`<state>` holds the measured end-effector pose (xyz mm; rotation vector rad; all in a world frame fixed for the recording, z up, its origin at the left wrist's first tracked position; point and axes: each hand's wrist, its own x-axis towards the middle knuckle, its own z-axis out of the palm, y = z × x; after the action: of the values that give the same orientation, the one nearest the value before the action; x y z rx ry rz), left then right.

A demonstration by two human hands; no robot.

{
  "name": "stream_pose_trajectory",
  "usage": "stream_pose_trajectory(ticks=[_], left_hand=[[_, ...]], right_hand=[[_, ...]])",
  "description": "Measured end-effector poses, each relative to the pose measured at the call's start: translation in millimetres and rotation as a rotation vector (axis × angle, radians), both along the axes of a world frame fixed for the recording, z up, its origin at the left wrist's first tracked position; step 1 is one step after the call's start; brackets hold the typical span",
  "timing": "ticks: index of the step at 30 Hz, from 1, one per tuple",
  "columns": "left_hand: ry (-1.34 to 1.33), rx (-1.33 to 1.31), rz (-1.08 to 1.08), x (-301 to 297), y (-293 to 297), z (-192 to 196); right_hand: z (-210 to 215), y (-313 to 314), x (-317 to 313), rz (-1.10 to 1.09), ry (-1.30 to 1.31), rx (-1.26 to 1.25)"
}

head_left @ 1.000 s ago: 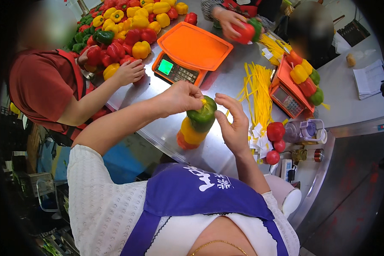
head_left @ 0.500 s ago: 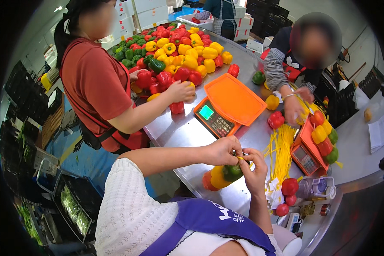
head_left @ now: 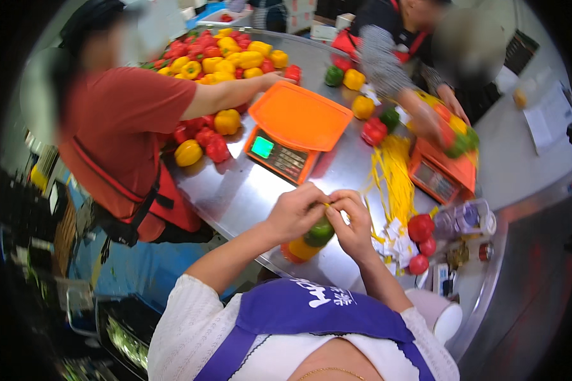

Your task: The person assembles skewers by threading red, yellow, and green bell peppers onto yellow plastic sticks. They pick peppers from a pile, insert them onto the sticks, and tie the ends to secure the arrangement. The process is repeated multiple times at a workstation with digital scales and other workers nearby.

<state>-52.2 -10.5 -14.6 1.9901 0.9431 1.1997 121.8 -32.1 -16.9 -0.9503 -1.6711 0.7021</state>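
Both hands work at a bag of peppers [head_left: 308, 240] over the near edge of the steel table [head_left: 235, 190], the left hand [head_left: 295, 213] clasping its top and the right hand [head_left: 353, 222] pinching a yellow tie [head_left: 328, 204] there, near the orange scale [head_left: 295, 130].

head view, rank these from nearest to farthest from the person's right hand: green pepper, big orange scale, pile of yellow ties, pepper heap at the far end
1. Green pepper: touching the right hand, on its left.
2. Yellow ties: just beyond it, slightly right.
3. Big orange scale: farther up the table, left.
4. Pepper heap: far end, left.
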Motion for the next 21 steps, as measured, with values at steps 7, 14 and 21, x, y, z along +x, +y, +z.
stream_pose_trajectory(ticks=[7,14,21], left_hand=[[-0.03,0.051,0.07,4,-10,5],[-0.072,-0.028,0.039,3,-4,0],[-0.146,-0.247,-0.02,-1,-2,-5]], right_hand=[[7,27,21,0.343,0.135,-0.282],[16,47,29,0.484,-0.014,-0.148],[15,49,28,0.436,-0.124,-0.02]])
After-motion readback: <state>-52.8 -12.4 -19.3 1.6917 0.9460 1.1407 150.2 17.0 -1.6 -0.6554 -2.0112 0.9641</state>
